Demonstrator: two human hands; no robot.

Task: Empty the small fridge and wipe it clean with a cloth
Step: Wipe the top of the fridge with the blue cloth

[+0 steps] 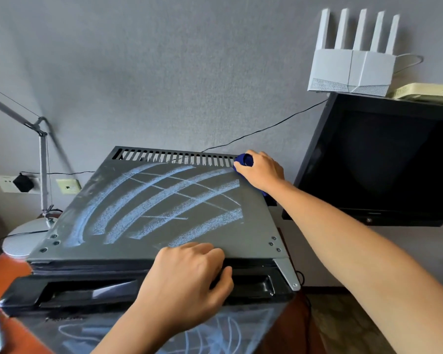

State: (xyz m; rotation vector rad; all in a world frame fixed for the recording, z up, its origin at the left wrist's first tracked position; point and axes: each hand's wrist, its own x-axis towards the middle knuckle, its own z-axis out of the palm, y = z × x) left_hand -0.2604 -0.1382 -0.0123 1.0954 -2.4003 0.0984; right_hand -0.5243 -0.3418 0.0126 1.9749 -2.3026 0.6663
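Note:
The small fridge (95,208) fills the middle of the view, seen from above. Its grey metal top carries pale blue chalk-like arcs and crossing lines. Its black door below shows similar marks. My right hand (262,171) is at the top's far right corner, closed around a bunched dark blue cloth (244,159) that presses on the surface next to the vent slots. My left hand (189,279) rests on the front edge of the top, fingers curled over it above the door's recessed handle.
A black screen (384,159) hangs close on the right, with a white router (351,70) above it. A desk lamp (42,175) and wall sockets (13,183) stand left. A black cable (266,129) runs along the wall behind the fridge. Orange-brown tabletop (0,277) lies at left.

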